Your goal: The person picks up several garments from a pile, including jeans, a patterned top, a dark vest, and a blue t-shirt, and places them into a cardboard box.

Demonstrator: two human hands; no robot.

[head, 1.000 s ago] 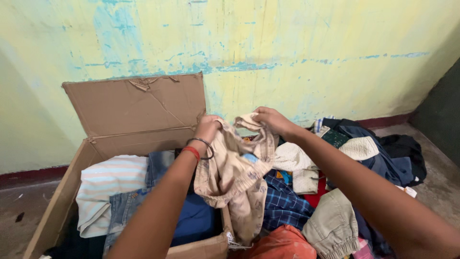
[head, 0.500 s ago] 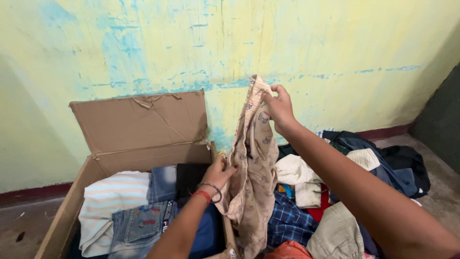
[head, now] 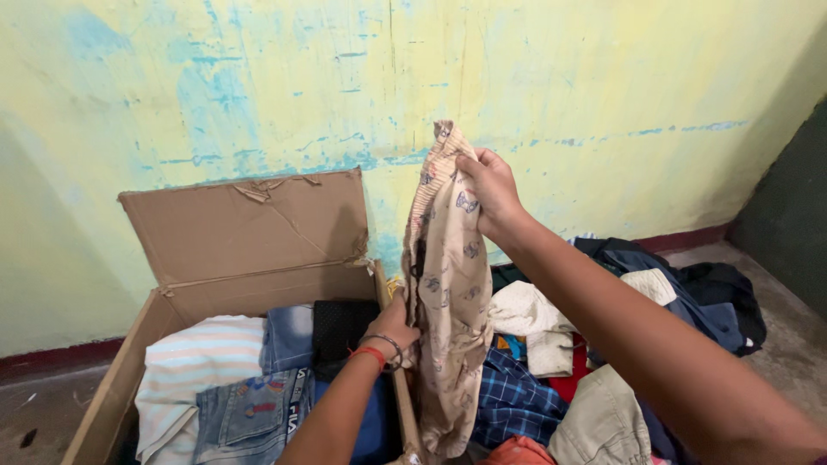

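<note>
Two hands held a beige printed garment [head: 448, 319] at frame centre: right hand [head: 491, 194] fingers pinched its top, left hand [head: 396, 327] fingers clamped its lower edge.

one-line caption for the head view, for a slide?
Right hand lifts a beige patterned cloth garment by its top, left hand gripping its edge beside an open brown cardboard box of folded clothes.

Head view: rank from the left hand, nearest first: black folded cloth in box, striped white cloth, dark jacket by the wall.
Measured from the left hand:
1. Black folded cloth, in the box right beside the hand, on its left.
2. Striped white cloth, at the box's left end.
3. Dark jacket, far right on the floor pile, near the wall.
</note>
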